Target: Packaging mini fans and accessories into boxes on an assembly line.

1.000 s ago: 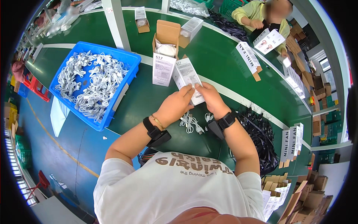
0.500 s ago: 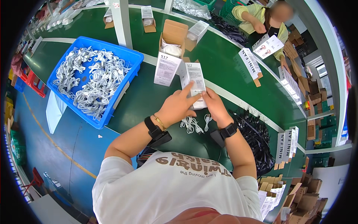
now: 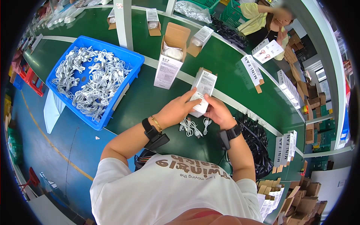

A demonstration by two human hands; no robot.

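Holding white cardboard carton (image 3: 206, 83), right of blue plastic tray (image 3: 135, 66): your left hand (image 3: 177, 108) and right hand (image 3: 220, 111) grasp its near end; probably light, stiff, crushable; best held by side edges.

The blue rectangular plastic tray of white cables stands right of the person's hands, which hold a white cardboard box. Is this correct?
No, the side is wrong: the head view shows the blue rectangular plastic tray of white cables standing left of the left hand and right hand, which hold a white cardboard box.
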